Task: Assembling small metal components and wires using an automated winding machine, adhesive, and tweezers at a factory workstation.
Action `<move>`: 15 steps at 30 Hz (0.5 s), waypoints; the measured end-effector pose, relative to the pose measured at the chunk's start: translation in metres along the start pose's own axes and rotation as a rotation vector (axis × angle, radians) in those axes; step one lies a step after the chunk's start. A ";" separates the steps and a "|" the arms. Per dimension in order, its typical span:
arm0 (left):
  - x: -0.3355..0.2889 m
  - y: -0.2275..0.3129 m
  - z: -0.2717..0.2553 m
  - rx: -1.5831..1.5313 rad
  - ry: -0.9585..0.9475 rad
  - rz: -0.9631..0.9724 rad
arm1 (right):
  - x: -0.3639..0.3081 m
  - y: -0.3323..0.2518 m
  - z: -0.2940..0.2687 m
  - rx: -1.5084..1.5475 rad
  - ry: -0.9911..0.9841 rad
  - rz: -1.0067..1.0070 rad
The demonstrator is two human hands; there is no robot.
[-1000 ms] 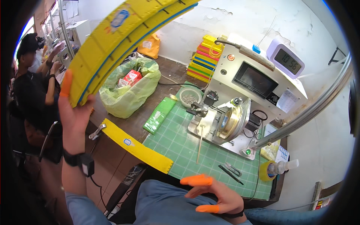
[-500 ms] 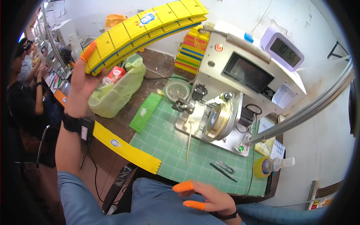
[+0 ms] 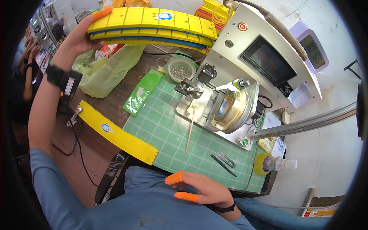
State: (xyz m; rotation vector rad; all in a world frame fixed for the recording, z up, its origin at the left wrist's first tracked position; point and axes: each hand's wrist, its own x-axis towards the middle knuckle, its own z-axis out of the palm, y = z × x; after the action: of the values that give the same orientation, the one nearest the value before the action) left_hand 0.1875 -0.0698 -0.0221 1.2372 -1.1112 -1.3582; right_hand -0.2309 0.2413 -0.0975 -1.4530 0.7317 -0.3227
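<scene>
My left hand [image 3: 81, 38], an orange cot on a fingertip, is closed on the left end of a stack of yellow strips [image 3: 143, 16]. Thin blue layers show between the strips, and black lines divide the top one. The stack is raised at the back of the bench; its right end overlaps a pile of coloured strips [image 3: 212, 8] in view. Down in front of my body is my right hand [image 3: 209, 187], holding nothing, with orange cots on thumb and finger and the fingers apart. A single yellow strip [image 3: 122, 134] with scalloped ends lies along the bench's front left edge.
A white machine [image 3: 234, 50] with a screen and a round metal fixture [image 3: 232, 111] stands on the green mat [image 3: 168, 134]. Nearby are a bowl of small metal parts [image 3: 180, 70], a green packet [image 3: 142, 92], a plastic bag [image 3: 111, 73], thread snips [image 3: 226, 159] and a bottle [image 3: 281, 164].
My left hand has swung the stack from a steep slant to nearly level, its right end now lower, by the pile. My right hand stays low and empty. The whole view has shifted.
</scene>
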 end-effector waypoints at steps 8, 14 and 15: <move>0.079 0.014 0.004 0.134 0.012 -0.062 | -0.003 0.006 -0.003 0.143 0.057 0.119; 0.100 -0.007 -0.005 0.110 0.047 -0.045 | -0.001 0.006 -0.015 0.215 0.066 0.172; 0.102 -0.010 -0.007 0.106 0.057 -0.039 | 0.000 0.005 -0.018 0.213 0.063 0.172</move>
State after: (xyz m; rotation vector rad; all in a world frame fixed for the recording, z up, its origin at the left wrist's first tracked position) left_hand 0.1902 -0.1699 -0.0456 1.3723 -1.1370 -1.2991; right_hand -0.2432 0.2278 -0.1015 -1.1754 0.8415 -0.3043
